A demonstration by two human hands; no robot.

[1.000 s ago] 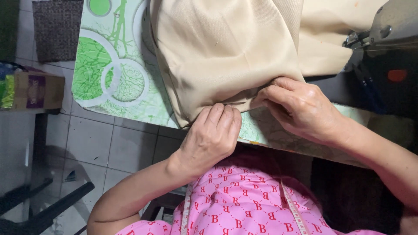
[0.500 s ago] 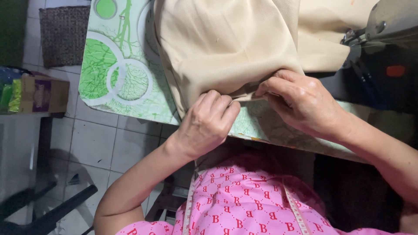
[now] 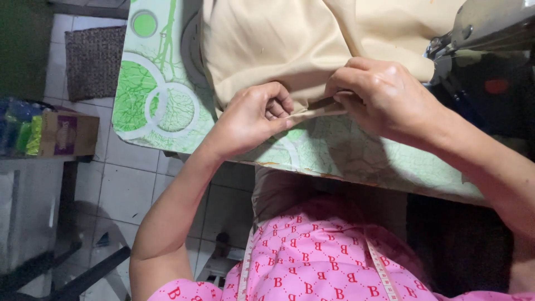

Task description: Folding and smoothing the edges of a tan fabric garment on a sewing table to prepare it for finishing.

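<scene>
Right now both hands pinch the folded hem of the beige fabric [image 3: 278, 50] — left hand [image 3: 253, 120] and right hand [image 3: 384, 95] side by side along the edge, which runs left to right across the green-patterned surface [image 3: 161, 106] — with the sewing machine [image 3: 485, 28] just beyond the right hand.

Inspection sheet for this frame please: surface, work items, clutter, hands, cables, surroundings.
Surface: table with a green and white leaf-and-circle print cover; its near edge looks worn.
Work items: cream fabric heaped on the table, its near edge folded and pinched taut between both hands.
Clutter: nothing seen on the table beyond the fabric.
Hands: left hand curled, pinching the fold; right hand gripping the same edge, close to the sewing machine.
Cables: nothing seen; a measuring tape hangs over the pink patterned top.
Surroundings: tiled floor, dark mat, cardboard box at the left.
</scene>
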